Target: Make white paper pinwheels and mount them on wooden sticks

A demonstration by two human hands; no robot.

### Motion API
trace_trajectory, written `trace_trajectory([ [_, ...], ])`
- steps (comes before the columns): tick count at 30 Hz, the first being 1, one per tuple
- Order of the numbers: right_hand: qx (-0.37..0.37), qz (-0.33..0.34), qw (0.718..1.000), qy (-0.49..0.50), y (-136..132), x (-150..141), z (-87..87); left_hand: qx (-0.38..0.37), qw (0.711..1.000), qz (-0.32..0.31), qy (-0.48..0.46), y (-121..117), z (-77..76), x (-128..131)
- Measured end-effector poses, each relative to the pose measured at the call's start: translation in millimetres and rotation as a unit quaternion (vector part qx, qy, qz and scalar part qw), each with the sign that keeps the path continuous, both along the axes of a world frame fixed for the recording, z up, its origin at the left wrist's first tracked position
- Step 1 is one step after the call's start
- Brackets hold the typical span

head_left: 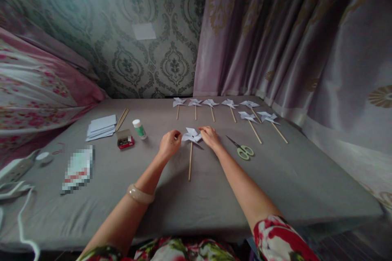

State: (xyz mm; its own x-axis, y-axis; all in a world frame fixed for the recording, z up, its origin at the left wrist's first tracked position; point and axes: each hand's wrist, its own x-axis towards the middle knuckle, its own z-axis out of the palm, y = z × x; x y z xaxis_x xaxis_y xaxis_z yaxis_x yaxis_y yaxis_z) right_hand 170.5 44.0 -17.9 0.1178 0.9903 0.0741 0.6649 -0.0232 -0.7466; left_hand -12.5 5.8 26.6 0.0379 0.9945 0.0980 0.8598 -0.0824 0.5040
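Observation:
A white paper pinwheel [192, 135] on a thin wooden stick [190, 162] lies on the table in front of me, its stick pointing toward me. My right hand [210, 137] has its fingertips pinched at the pinwheel's right blade. Just left of the blades is my left hand [170, 144], fingers curled closed; whether anything is between them is hidden. Green-handled scissors [241, 149] lie to the right of my right hand. Left of my left hand are a glue stick [140, 129] with a white cap and a small open red box [125, 141] of small metal pieces.
Several finished pinwheels [211, 103] lie along the back and right of the grey-covered table [275, 187]. At the left are a stack of white paper [101, 127], wooden sticks [122, 119], a blurred packet [79, 169] and a power strip [18, 167] with a white cable.

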Motion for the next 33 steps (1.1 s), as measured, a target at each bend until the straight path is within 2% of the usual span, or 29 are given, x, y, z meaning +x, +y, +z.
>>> trace_trajectory([
  [5,0.003,0.003,0.999,-0.054,-12.7,-6.7,-5.4,-0.013,1.0,0.013,0.003,19.3,-26.6,14.4],
  [9,0.009,0.011,0.996,-0.083,-14.9,-7.9,-8.6,-0.014,1.0,0.009,0.009,21.3,-37.2,15.6],
  [15,0.019,0.013,0.991,-0.132,-16.9,-9.2,-10.6,-0.008,1.0,-0.001,-0.009,21.0,-41.7,12.9],
  [33,0.066,0.012,0.99,-0.123,-20.4,-9.7,-16.2,0.013,0.999,-0.011,-0.029,23.0,-46.6,16.5],
])
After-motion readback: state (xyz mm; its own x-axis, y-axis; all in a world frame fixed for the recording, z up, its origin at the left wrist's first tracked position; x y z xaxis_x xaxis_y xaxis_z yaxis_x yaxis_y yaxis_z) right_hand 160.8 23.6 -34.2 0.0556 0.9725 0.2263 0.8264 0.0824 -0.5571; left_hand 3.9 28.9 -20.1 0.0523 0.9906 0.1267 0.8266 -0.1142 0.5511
